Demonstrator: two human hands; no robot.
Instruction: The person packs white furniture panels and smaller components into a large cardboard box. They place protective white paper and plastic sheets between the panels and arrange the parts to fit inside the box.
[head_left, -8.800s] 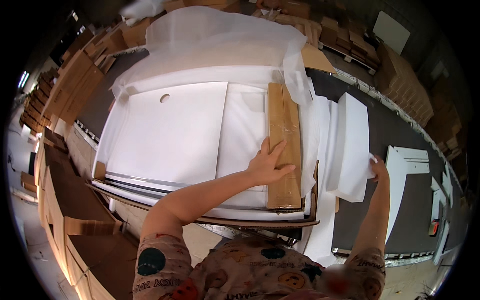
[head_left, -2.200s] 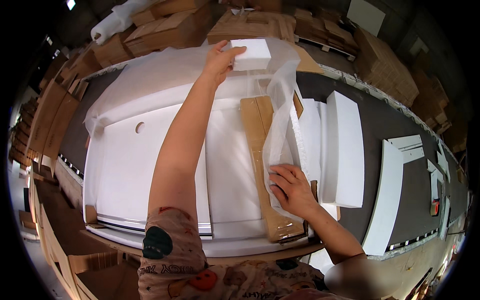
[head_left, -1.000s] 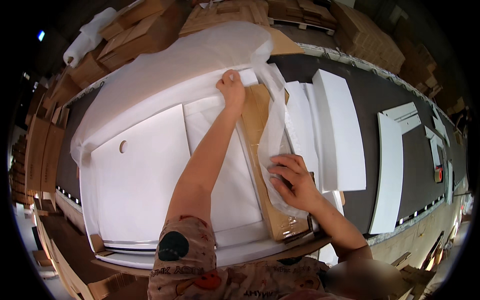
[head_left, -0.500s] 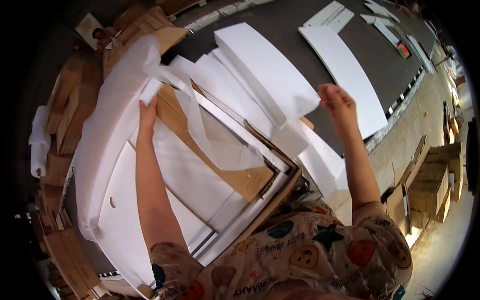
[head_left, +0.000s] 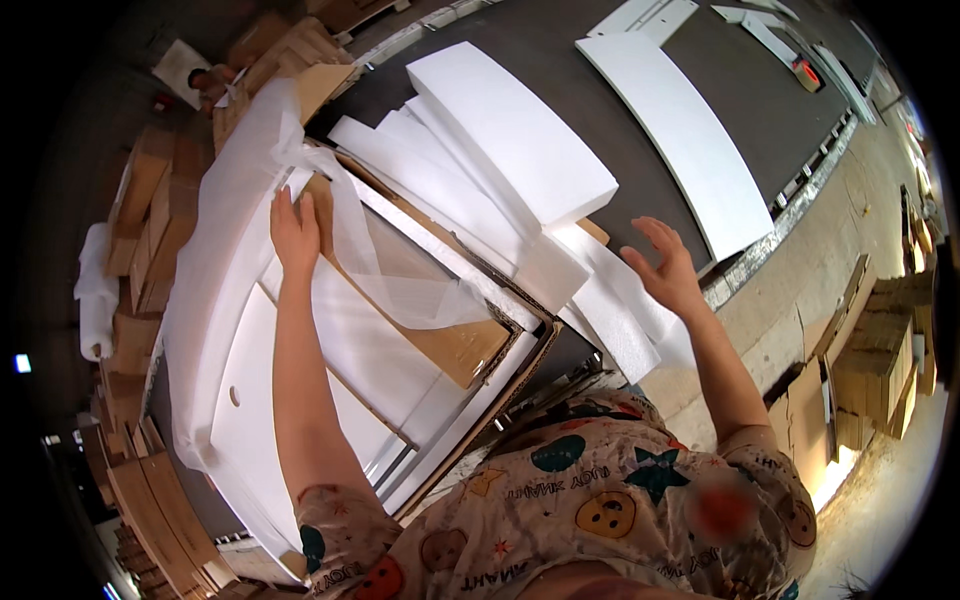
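Note:
My left hand (head_left: 295, 236) lies with its fingers stretched out at the far end of a brown cardboard sheet (head_left: 455, 352), inside an open carton (head_left: 535, 345). A white panel with a small oval hole (head_left: 255, 405) lies in the carton left of my forearm. Thin translucent foam wrap (head_left: 232, 205) drapes over its left side and partly across the cardboard. My right hand (head_left: 665, 270) is raised with fingers spread, holding nothing, just right of a thick white foam block (head_left: 510, 130). Thinner white foam strips (head_left: 430, 185) lie beside that block, along the carton.
A long white panel (head_left: 680, 135) lies on the dark tabletop (head_left: 740, 110), with a tape roll (head_left: 806, 75) farther right. Cardboard boxes (head_left: 165, 200) stack up at left, and more boxes (head_left: 885, 350) stand on the floor at right. Another person (head_left: 207, 82) is at the far left.
My right hand has moved down and opened from bent fingers to spread ones. My left hand has gone from gripping near the carton's edge to lying with fingers extended.

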